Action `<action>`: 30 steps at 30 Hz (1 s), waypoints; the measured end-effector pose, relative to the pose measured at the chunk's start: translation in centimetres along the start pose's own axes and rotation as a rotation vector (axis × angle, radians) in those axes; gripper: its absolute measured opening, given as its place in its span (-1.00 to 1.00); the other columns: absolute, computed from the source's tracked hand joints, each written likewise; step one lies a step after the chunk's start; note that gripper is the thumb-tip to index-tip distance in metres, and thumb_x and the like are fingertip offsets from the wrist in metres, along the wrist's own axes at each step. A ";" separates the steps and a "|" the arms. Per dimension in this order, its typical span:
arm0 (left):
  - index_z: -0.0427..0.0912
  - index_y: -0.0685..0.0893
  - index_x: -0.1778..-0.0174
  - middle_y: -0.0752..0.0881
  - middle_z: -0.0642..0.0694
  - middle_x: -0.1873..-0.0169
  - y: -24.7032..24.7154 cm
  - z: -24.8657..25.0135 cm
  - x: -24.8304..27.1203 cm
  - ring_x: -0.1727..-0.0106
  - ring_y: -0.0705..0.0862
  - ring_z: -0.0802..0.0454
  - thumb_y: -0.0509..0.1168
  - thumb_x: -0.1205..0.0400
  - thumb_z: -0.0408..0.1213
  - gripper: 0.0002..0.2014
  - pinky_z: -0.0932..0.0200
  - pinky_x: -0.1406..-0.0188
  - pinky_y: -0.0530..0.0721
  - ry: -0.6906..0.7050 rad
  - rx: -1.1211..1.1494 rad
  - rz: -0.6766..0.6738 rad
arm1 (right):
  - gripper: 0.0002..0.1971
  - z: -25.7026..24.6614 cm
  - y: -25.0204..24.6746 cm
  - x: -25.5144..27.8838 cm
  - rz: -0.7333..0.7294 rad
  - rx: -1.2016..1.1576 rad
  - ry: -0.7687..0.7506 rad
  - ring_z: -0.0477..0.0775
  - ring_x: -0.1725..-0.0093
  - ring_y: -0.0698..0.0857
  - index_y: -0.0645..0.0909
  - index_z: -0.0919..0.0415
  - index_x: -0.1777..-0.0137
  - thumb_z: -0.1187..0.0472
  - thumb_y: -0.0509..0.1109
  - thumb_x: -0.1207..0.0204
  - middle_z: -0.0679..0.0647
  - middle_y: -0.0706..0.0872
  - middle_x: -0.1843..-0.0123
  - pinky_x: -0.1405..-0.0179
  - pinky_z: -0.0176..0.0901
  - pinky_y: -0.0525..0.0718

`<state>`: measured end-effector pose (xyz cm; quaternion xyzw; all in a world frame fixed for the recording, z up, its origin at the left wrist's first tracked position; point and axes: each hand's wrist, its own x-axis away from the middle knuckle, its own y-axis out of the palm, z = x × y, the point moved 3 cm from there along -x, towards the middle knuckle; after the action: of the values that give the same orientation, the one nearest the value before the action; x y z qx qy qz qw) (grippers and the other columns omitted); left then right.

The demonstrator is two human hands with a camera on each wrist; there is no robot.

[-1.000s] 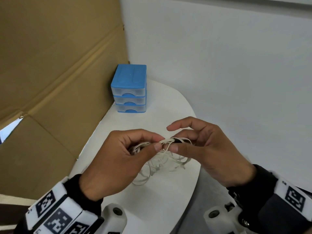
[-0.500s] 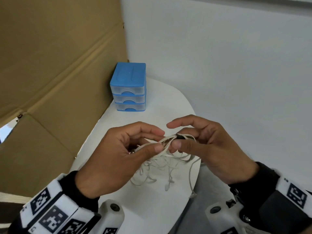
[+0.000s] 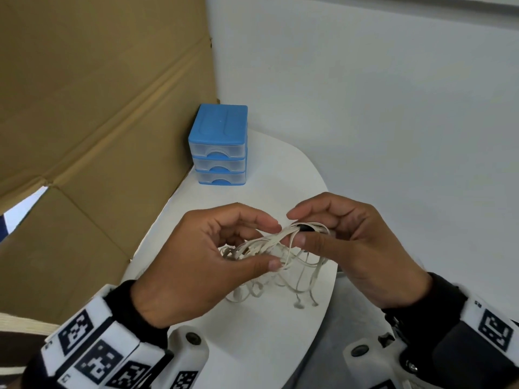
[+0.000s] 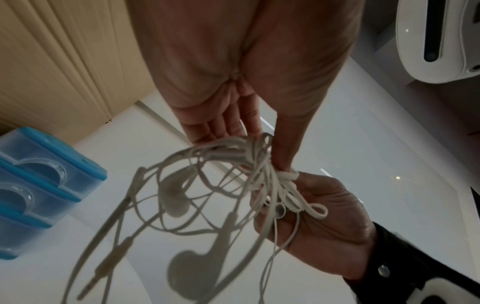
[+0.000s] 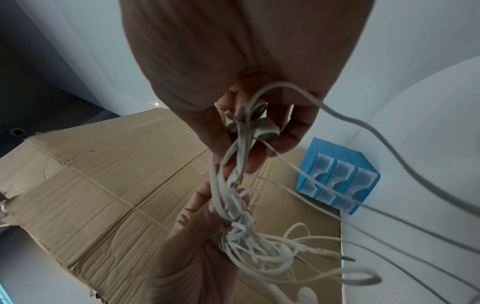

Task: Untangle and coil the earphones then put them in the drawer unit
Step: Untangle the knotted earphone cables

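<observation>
A tangle of white earphones (image 3: pixel 280 248) hangs between both hands above the round white table (image 3: pixel 252 346). My left hand (image 3: pixel 224 254) pinches a bundle of cords (image 4: pixel 249 160) between thumb and fingers. My right hand (image 3: pixel 331 237) holds the other side of the knot, thumb and fingers curled round an earbud (image 5: pixel 262 123) and loops. Loose loops, earbuds (image 4: pixel 176 195) and the jack plug (image 4: pixel 103 273) dangle below. The blue drawer unit (image 3: pixel 220 148) stands at the table's far edge, all three clear drawers closed; it also shows as the drawer unit (image 5: pixel 337 179) in the right wrist view.
A large brown cardboard sheet (image 3: pixel 92 122) leans along the left side, right behind the drawer unit. A white wall (image 3: pixel 379 108) rises behind and to the right. The table's curved edge (image 3: pixel 328 290) runs under my right hand, with grey floor beyond.
The hands have drawn slightly apart and stretched the cords between them. More loops and an earbud now hang loose below the knot.
</observation>
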<state>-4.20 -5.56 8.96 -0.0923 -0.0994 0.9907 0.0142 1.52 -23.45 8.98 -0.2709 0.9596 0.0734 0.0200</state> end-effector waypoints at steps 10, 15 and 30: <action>-0.07 0.76 0.31 0.84 0.03 0.12 0.4 0.1 0.5 0.10 0.83 -0.07 0.53 -0.41 -0.27 -0.92 -0.17 0.17 0.76 0.225 -0.094 0.116 | -0.81 -0.4 0.8 0.7 0.024 0.436 -0.199 -0.06 0.24 0.79 0.80 0.19 0.09 0.46 0.55 -0.39 -0.02 0.85 0.20 0.20 -0.36 0.68; -0.06 0.77 0.32 0.78 0.02 -0.07 0.6 0.2 0.6 -0.01 0.82 -0.02 0.52 -0.38 -0.33 -0.92 0.08 -0.02 0.74 0.275 -0.093 0.061 | -0.80 -0.6 1.0 1.3 0.135 0.567 -0.382 -0.08 0.24 0.75 0.77 0.19 0.11 0.51 0.50 -0.41 -0.09 0.80 0.21 0.19 -0.46 0.61; -0.03 0.77 0.36 0.84 0.02 0.11 0.5 -0.5 0.5 0.12 0.82 -0.05 0.48 -0.42 -0.15 -0.92 -0.06 0.08 0.76 0.173 -0.106 0.161 | -0.82 -0.3 1.4 1.4 0.186 0.502 -0.398 -0.11 0.25 0.76 0.76 0.11 0.10 0.42 0.50 -0.43 -0.10 0.80 0.18 0.19 -0.50 0.62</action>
<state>-4.57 -5.90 8.28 -0.1857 -0.1422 0.9703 -0.0620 -0.38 -23.07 9.32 -0.1489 0.9456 -0.1125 0.2664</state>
